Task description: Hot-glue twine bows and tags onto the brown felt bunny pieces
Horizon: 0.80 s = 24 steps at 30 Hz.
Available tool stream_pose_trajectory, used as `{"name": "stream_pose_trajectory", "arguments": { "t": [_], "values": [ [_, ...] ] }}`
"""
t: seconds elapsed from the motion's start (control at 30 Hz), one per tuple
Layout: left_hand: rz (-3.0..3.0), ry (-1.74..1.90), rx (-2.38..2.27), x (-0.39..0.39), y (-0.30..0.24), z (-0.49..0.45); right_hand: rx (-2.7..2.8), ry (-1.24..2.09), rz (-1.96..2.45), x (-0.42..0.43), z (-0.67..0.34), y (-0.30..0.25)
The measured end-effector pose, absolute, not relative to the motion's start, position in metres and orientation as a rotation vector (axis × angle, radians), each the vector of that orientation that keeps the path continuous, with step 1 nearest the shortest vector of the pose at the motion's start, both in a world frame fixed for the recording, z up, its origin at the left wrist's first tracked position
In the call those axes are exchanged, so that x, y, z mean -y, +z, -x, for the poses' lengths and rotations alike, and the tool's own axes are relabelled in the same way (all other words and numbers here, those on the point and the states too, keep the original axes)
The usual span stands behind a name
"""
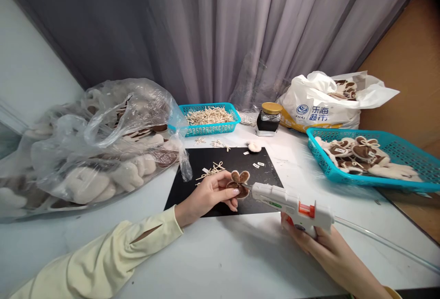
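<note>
My left hand (215, 192) pinches a small brown felt bunny piece (242, 191) with pale edging and two upright ears, held over the black mat (192, 166). Wrapped round the handle of a white and orange hot glue gun (287, 203) is my right hand (312, 244). The gun's nozzle points left and meets the bunny piece just below its ears; whether it touches cannot be made out. A clear glue stick (374, 236) sticks out of the gun's back. Cream string bows (213, 171) and small white labels (258, 165) lie on the mat.
A teal basket (209, 129) of string bows stands at the back, beside a dark jar (268, 120) with a gold lid. Another teal basket (316, 152) at right holds bunny pieces. A clear plastic bag (85, 152) of felt pieces fills the left; a white bag (302, 102) stands back right.
</note>
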<state>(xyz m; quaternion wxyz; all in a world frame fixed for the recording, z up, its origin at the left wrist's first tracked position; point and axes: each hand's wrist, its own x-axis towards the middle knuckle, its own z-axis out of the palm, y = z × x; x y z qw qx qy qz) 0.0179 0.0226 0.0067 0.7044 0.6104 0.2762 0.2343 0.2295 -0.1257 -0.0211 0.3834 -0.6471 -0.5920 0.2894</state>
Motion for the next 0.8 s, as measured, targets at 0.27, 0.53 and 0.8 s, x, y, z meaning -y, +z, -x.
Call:
{"name": "stream_pose_trajectory", "arguments": {
  "t": [0.27,0.53,0.8],
  "values": [
    [-1.319,0.519,-0.667,-0.02,0.012,-0.015,1.304,0.865,1.635,0.121,-0.241,-0.025],
    [-1.267,0.514,-0.68,-0.022,0.004,-0.016,1.225,0.965,1.576,0.124,-0.238,-0.024],
    [-1.248,0.515,-0.632,-0.022,0.003,-0.014,1.308,0.895,1.594,0.123,-0.235,-0.021]
  ]
}}
